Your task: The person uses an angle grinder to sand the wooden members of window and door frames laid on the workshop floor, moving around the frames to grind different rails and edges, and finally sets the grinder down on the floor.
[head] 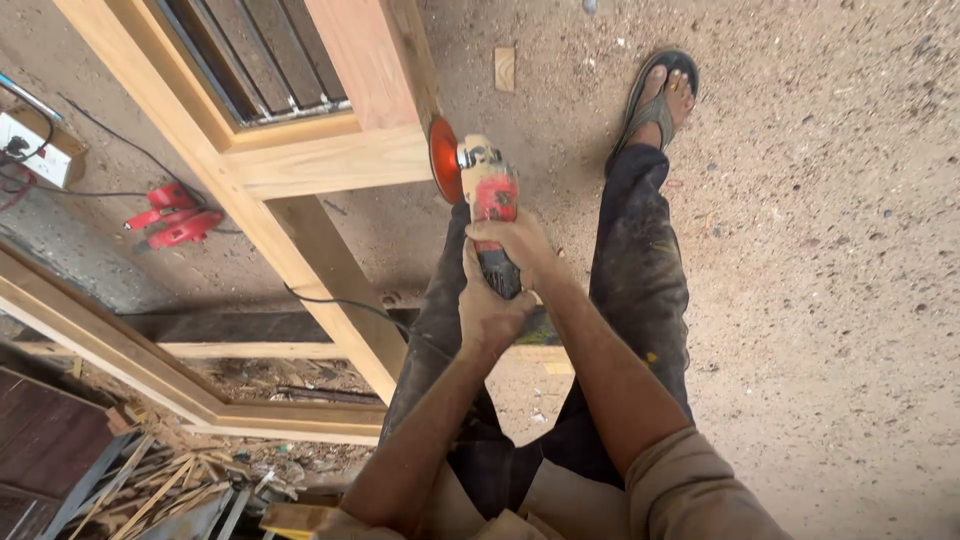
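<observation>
Both hands clench one grinder [487,205]: the left hand [490,305] wraps its rear handle, the right hand [512,240] grips the red body just ahead; its orange disc [443,160] stands on edge against the end of the wooden frame [330,160]. A cord [340,303] trails left across the frame's lower rail; a red tool [172,215] lies on the floor [820,250] beyond, well apart, beside a socket box [35,148]; offcuts [170,485] pile at lower left.

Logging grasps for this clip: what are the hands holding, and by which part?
Both the left hand and the right hand grip a red angle grinder by its body and rear handle; its orange disc meets the wooden frame.
</observation>
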